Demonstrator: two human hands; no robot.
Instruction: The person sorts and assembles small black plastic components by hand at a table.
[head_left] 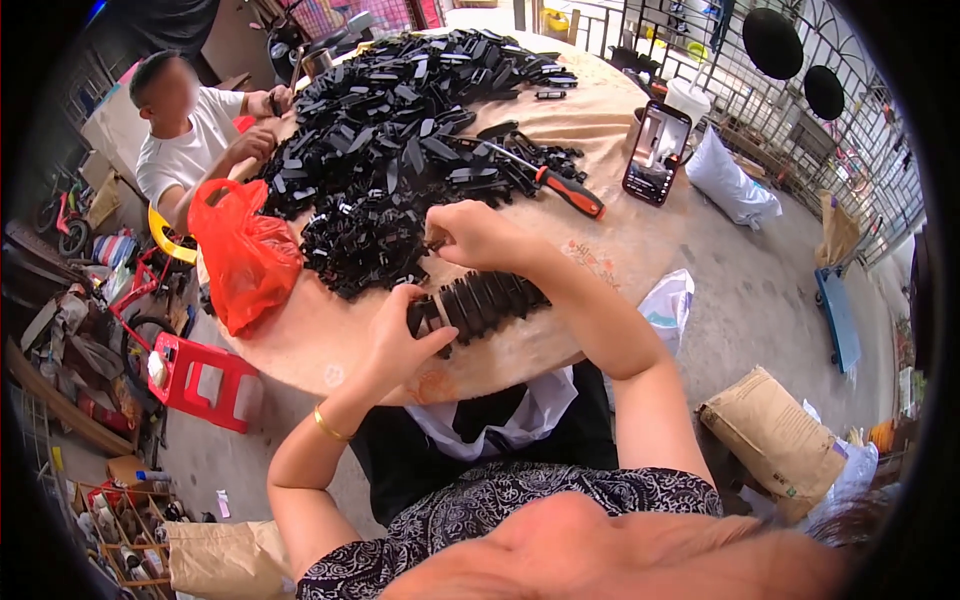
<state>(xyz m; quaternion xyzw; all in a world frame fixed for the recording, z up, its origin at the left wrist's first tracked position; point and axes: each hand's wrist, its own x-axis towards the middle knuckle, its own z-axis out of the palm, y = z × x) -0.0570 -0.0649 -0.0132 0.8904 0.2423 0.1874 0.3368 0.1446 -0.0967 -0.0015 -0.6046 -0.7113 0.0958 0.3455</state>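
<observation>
A row of flat black plastic pieces stands side by side near the front of the round table. My left hand is curled around the left end of this row, thumb in front and fingers behind. Just beyond the row, my right hand is closed in a pinch at the edge of a pile of small black plastic parts. A small dark part shows at its fingertips, mostly hidden. Farther back, a large heap of long black plastic pieces covers much of the table.
A red-handled screwdriver and a propped phone are at the right. At the left lies a red plastic bag. A co-worker sits across at the far left. A red stool and brown sack stand on the floor.
</observation>
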